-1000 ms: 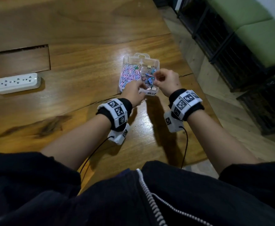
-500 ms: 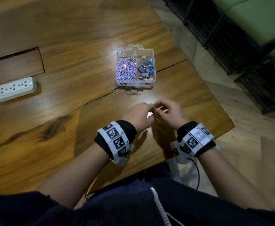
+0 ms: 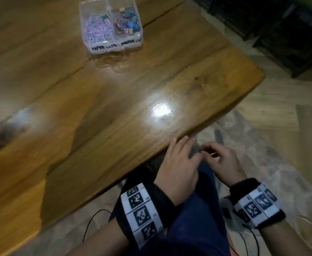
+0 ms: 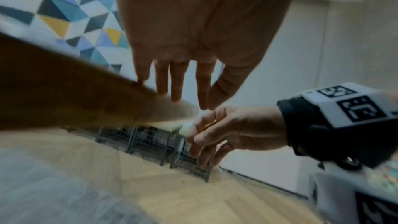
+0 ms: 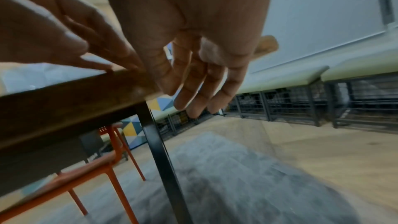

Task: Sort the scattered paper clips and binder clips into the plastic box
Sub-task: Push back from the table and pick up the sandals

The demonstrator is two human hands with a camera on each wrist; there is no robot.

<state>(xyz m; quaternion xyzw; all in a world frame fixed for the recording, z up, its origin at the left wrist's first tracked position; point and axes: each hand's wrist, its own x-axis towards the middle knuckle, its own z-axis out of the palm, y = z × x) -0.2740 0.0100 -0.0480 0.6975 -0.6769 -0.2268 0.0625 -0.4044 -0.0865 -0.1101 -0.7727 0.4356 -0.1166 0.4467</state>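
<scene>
Your left hand (image 3: 177, 169) sits at the near edge of the wooden table (image 3: 114, 111), fingers (image 4: 176, 81) straight and slightly spread, the tips touching or just over the table's edge, and nothing in its grasp. Your right hand (image 3: 221, 161) hangs just beside it, off the table and over the floor, its fingers (image 5: 193, 83) loosely bent and relaxed; the blur makes it hard to be sure, but it appears to hold nothing. The thumb of your left hand nearly meets the knuckles of your right in the left wrist view.

The plastic box (image 3: 112, 46) stands well apart from both hands, at the far side of the table. Its left compartment holds the paper clips (image 3: 97, 31), mostly pink and purple; its right compartment holds the binder clips (image 3: 126, 24), in mixed colours. Handwritten labels run along its near wall, too smeared to read
</scene>
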